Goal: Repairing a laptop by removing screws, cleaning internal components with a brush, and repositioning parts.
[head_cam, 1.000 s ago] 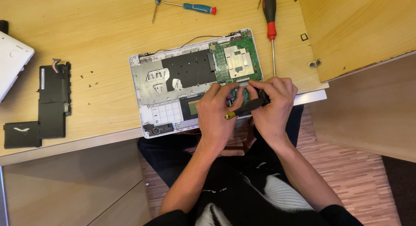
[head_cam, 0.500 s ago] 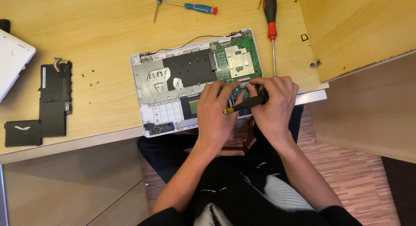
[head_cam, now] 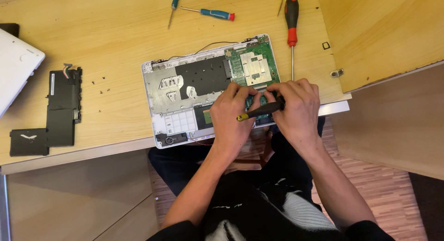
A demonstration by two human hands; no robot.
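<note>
Head view, my left hand [head_cam: 233, 116] and right hand [head_cam: 298, 109] both clamped on a black screwdriver [head_cam: 260, 111] (yellow-capped), over the opened white laptop [head_cam: 175, 90] at the wooden desk [head_cam: 106, 33] edge.

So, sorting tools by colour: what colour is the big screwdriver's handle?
Red and black, on the screwdriver, head view.

**Items lying around the work area**

We note a light wooden worktop [head_cam: 106, 28]. At its left lies a black battery pack [head_cam: 51, 114], flat, with short wires at its upper end. A white cover [head_cam: 16, 70] sits just beyond it at the left edge. Small dark screws [head_cam: 99, 83] are scattered beside the battery. Along the far edge we record a blue-handled screwdriver [head_cam: 208, 12] and a red-and-black screwdriver [head_cam: 291, 28], well apart.
</note>
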